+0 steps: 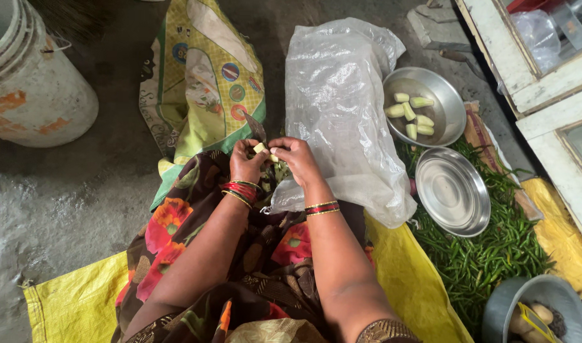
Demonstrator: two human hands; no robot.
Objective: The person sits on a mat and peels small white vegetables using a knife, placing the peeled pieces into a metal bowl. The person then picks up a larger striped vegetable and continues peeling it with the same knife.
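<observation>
Hands (272, 159) — pale vegetable piece (260, 148) between

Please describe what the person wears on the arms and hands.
Both forearms are bare. The left hand has a stack of red and gold bangles at its wrist. The right hand has fewer red and gold bangles. A patterned gold sleeve edge shows on the right upper arm.

clear plastic bag (338, 108), printed green-yellow sack (205, 76)

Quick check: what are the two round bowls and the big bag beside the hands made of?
Both bowls, one holding cut vegetable pieces and one empty, look like polished steel: silvery and reflective. The bag seems to be thin translucent plastic, crinkled and whitish.
</observation>
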